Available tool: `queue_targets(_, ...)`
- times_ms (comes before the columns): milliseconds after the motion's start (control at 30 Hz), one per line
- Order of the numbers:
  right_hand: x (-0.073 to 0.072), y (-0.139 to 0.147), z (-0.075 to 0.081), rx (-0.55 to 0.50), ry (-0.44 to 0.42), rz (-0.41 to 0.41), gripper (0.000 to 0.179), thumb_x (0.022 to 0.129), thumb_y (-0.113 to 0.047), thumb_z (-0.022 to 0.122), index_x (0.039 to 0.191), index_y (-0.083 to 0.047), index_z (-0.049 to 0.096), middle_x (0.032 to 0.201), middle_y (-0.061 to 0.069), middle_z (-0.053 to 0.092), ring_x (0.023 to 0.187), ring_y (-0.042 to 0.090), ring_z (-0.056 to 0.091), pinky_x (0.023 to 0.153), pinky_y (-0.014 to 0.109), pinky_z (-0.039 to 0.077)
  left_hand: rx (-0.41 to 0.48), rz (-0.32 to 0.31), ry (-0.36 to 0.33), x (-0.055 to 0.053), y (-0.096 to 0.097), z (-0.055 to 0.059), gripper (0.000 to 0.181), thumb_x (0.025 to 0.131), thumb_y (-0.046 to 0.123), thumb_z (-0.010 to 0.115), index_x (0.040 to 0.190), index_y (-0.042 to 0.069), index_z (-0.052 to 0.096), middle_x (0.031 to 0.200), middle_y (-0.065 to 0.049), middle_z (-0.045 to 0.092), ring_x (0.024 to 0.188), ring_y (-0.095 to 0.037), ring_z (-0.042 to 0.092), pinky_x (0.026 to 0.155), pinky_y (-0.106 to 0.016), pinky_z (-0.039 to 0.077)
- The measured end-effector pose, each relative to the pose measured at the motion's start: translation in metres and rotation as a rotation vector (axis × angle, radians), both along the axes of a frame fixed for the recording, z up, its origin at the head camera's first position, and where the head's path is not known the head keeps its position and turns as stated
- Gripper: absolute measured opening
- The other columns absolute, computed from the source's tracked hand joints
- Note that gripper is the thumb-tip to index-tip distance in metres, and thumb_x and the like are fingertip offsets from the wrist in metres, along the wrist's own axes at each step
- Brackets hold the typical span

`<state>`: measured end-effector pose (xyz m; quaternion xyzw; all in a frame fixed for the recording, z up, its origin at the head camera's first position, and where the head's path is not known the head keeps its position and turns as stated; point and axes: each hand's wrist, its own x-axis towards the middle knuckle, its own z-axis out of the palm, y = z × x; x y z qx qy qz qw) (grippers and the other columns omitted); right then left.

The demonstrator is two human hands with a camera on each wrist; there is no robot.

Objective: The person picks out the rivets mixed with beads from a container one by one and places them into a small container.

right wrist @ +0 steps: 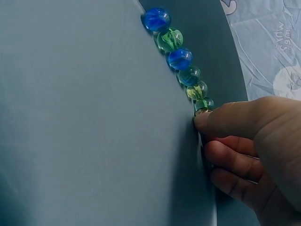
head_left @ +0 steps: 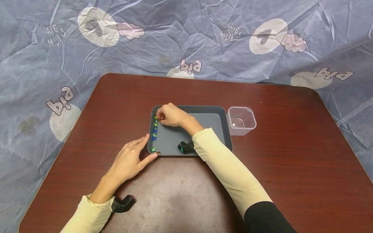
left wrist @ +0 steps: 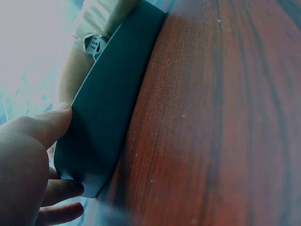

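Observation:
A grey rectangular tray (head_left: 208, 121) lies on the table, with a row of green and blue glass marbles (head_left: 155, 127) along its left side. My right hand (head_left: 172, 115) reaches over the tray and pinches a marble (right wrist: 202, 112) at the far end of this row; the fingertips mostly hide it. A blue marble (right wrist: 157, 19) begins the row in the right wrist view. At the tray's near left corner, my left hand (head_left: 129, 158) holds the tray between thumb and fingers. Close to that thumb sit a green marble (head_left: 153, 149) and a brownish marble (head_left: 158, 152).
Against the tray's right side stands a clear plastic box (head_left: 242, 121) without a lid. The dark red wooden table (head_left: 291, 145) extends around both. Behind it hangs a printed grey-blue cloth (head_left: 163, 35). Black straps (head_left: 123, 204) hang at the wrists.

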<state>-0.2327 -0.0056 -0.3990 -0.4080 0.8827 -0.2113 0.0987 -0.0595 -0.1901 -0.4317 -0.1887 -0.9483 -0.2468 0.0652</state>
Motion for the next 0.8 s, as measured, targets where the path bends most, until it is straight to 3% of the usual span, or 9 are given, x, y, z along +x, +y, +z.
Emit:
queue_targets(400,-0.0003,0.0015,0.0027,-0.018,-0.012,-0.004,0.007,0.084,0.001,0.068,0.086,-0.004,0.073,0.079,0.003,0.068,0.075,0.012,0.063,0.07,0.02,0.05,-0.001,0.001,-0.007,0.0001,-0.0001,0.0002,0.076,0.091,0.045,0.07,0.145,-0.003,0.046,0.136,-0.023,0.057,0.124,-0.039,0.054,0.105,-0.055,0.037)
queue_targets(800,0.001,0.0059,0.0048,-0.038,0.001,-0.026,0.017,0.086,-0.001,0.066,0.1,-0.004,0.075,0.082,0.003,0.066,0.076,0.012,0.059,0.071,0.022,0.048,-0.008,0.002,-0.018,0.0001,0.0003,0.0011,0.076,0.091,0.045,0.069,0.145,-0.003,0.046,0.135,-0.024,0.057,0.124,-0.039,0.054,0.105,-0.055,0.037)
